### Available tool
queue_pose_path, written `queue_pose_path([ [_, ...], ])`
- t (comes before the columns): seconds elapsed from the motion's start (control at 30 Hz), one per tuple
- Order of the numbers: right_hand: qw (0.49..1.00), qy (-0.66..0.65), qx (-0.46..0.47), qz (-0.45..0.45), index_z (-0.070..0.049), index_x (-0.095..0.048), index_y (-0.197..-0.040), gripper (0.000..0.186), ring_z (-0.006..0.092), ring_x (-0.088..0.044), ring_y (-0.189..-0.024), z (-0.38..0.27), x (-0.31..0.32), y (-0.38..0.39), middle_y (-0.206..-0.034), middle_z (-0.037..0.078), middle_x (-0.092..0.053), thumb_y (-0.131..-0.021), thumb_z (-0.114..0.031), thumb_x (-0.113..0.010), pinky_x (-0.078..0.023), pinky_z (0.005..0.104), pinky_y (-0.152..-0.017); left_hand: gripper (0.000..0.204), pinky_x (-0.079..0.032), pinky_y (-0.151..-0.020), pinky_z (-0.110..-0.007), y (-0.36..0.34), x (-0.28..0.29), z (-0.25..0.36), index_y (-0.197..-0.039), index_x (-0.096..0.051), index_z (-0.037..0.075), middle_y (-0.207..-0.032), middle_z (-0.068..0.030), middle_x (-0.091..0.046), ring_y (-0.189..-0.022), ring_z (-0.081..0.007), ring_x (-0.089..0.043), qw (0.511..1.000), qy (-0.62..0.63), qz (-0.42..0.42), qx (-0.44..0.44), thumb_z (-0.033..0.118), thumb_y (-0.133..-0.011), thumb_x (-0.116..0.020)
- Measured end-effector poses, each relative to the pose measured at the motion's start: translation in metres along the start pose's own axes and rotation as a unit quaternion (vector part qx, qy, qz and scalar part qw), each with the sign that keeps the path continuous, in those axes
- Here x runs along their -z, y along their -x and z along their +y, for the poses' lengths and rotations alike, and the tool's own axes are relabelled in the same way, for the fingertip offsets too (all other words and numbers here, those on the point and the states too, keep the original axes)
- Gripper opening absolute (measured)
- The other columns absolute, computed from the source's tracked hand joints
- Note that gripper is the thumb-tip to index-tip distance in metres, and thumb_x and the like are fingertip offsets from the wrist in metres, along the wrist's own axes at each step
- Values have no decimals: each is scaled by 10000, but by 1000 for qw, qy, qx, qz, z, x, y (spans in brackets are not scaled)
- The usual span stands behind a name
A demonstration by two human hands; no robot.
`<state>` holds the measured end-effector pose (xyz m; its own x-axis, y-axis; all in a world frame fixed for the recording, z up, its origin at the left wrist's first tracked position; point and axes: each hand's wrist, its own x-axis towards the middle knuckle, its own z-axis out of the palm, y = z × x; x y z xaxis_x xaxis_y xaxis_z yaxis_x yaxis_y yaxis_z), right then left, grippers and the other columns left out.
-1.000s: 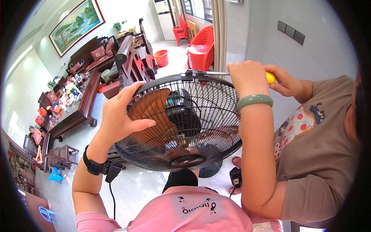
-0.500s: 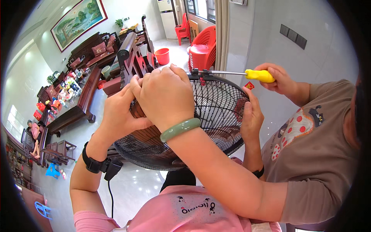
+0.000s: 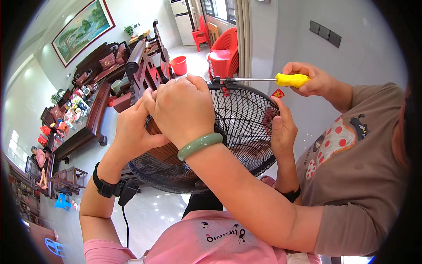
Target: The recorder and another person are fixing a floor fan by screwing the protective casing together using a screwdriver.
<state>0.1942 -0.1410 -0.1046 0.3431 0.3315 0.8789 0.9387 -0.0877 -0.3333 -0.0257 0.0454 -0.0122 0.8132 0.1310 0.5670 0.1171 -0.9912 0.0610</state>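
Observation:
A black wire fan guard (image 3: 246,112) stands tilted in front of me, with fan blades behind its wires. My left hand (image 3: 134,125) grips its upper left rim, fingers partly hidden behind a co-worker's bangled hand (image 3: 182,105). At the right rim, my right hand (image 3: 283,127) holds the guard between thumb and fingers; its forearm passes under the co-worker's arm. The co-worker's other hand (image 3: 318,79) grips a yellow-handled screwdriver (image 3: 292,80). Its shaft runs left along the top rim to a small black clip (image 3: 222,82). A red sticker (image 3: 278,93) shows near my right fingertips.
The co-worker in a brown shirt (image 3: 351,176) stands close on my right. Beyond the fan are a dark wooden bench (image 3: 138,66), a red bucket (image 3: 179,65) and stacked red chairs (image 3: 225,57). A long wooden table (image 3: 94,114) bears many items at left, where another person (image 3: 40,165) sits.
The view has turned slightly, so the room appears shifted left. The screwdriver and the co-worker's hands appear a little further left. Both my hands keep their hold on the guard.

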Motion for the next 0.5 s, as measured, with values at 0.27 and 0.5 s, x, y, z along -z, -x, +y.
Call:
queue_pose_path([
  [0.27,909,376,145,-106,-133,-567,-1015,169,157,-611,-816,-96,-79,-67,-842,6,-609,-1073,-168,-412,-421,301,-1032,956,-568,-816,-405,-19,-3,17,-1376,-528,-60,-1290,-218,-659,-988,-386,-705,999,6,6,-40,413,-622,-878],
  [0.5,821,517,194,-147,-140,-601,-969,178,138,-650,-861,-116,-65,-65,-947,50,-681,-1046,-225,-464,-419,294,-1050,973,-570,-834,-404,0,6,8,-1387,-522,-60,-1307,-235,-649,-1016,-384,-704,1000,-25,-6,13,405,-610,-879],
])
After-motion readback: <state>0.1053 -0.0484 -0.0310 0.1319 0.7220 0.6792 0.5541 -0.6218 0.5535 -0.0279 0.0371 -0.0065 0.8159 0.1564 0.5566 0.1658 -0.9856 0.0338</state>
